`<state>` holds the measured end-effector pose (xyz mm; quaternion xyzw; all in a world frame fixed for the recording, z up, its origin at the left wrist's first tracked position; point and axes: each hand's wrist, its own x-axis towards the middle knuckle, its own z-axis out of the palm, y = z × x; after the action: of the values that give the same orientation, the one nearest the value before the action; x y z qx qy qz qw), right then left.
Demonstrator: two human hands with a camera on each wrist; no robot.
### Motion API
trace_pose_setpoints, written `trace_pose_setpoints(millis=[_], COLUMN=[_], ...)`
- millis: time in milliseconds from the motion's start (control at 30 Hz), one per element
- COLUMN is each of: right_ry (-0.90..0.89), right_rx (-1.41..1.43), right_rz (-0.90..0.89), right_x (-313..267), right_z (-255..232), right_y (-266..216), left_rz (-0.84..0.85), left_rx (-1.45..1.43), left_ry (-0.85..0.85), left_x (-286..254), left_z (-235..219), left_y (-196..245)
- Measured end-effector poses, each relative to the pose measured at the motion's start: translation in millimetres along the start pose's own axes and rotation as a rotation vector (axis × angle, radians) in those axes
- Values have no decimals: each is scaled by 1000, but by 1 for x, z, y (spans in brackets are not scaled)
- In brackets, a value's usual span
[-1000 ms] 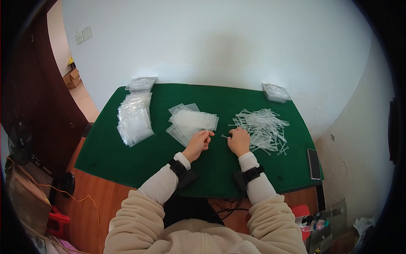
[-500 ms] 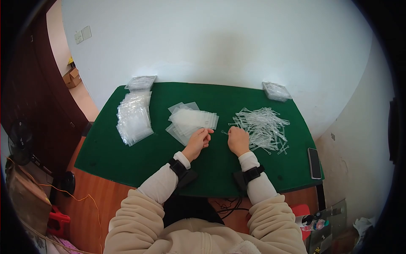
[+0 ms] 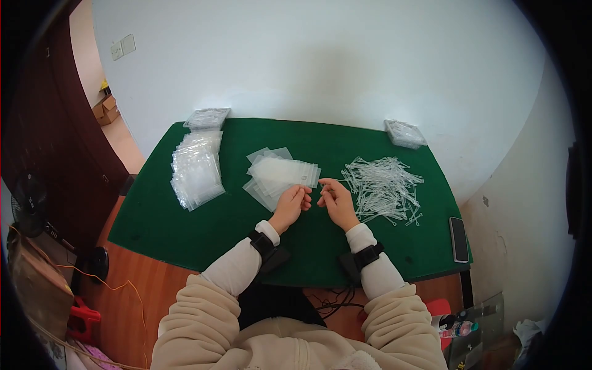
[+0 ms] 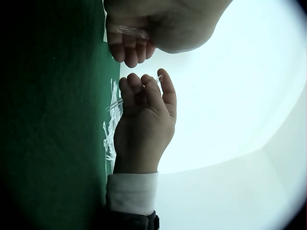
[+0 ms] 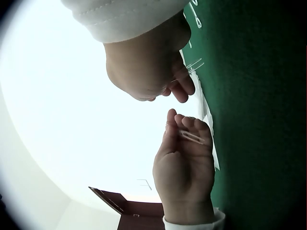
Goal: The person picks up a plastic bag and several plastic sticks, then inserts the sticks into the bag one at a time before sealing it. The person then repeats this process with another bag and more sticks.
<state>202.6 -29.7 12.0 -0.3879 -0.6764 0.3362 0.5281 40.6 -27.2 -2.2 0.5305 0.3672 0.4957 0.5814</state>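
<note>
Above the near middle of the table, my left hand (image 3: 291, 206) holds a thin clear plastic piece (image 5: 192, 137) across its bent fingers. Facing it from a short distance, my right hand (image 3: 339, 205) pinches a clear plastic loop-ended stick (image 4: 114, 105). Its small ring shows by the index fingertip and its thin prongs jut past the other fingers. A loose heap of such loop-ended sticks (image 3: 383, 190) lies to the right of that hand. Just beyond the left fingertips spreads a pile of flat clear plastic bags (image 3: 277, 176).
More clear bags (image 3: 196, 169) lie in an overlapping row at the left of the green table (image 3: 246, 237). Packed clear bundles sit at the back left (image 3: 208, 118) and back right (image 3: 405, 133) by the wall. A phone (image 3: 457, 239) lies at the right edge.
My right hand has left the heap's near edge and swung left with a loop-ended stick, turning its palm toward the left hand. The left hand has barely moved.
</note>
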Motion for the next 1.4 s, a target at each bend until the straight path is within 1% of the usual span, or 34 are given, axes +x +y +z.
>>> trace_pose_setpoints(millis=[33, 133, 167, 200, 267, 333, 433, 533, 567, 667, 700, 833, 967, 1067, 1133, 1233, 1333, 1400], right_ry=[0, 35, 33, 52, 90, 91, 101, 99, 108, 97, 105, 135, 171, 121, 127, 144, 115, 100], right_rx=[-1, 220, 220, 279, 398, 419, 462, 509, 512, 372, 374, 308, 302, 233, 230, 229, 278, 279], right_rz=[0, 38, 38, 55, 89, 106, 147, 163, 176, 142, 155, 107, 133, 94, 74, 37, 125, 131], right_x=[0, 2, 2, 2, 2, 3, 2, 1, 2, 2, 1, 3, 2, 2, 2, 2, 2, 1], right_z=[0, 0, 0, 0, 0, -1, -3, -2, -2, -3, -3, -1, 0, 0, 1, 2, 1, 1], right_y=[1, 4, 5, 5, 4, 1, -2, -2, -1, 3, 4, 4, 6, 4, 5, 5, 6, 7], left_rz=[10, 10, 8, 8, -20, -38, -106, -132, -144, -209, -227, -287, -306, -316, -303, -326, -335, -340], left_rx=[11, 18, 21, 21, 47, 59, 48, 48, 48, 26, 16, -66, -135, -164, -176, -151, -144, -140], left_ry=[-2, -13, -18, -18, -70, -96, -180, -215, -233, -238, -236, -236, -238, -275, -298, -343, -327, -318], left_x=[0, 0, 1, 1, 1, -1, -3, -6, -7, -9, -9, -12, -10, -11, -8, -10, -13, -13], left_z=[0, 0, 0, 0, 0, 1, 4, 6, 6, 10, 11, 14, 13, 10, 10, 10, 13, 12], left_y=[0, -2, -3, -4, -4, -3, -1, 6, 8, 16, 18, 24, 19, 15, 16, 17, 20, 20])
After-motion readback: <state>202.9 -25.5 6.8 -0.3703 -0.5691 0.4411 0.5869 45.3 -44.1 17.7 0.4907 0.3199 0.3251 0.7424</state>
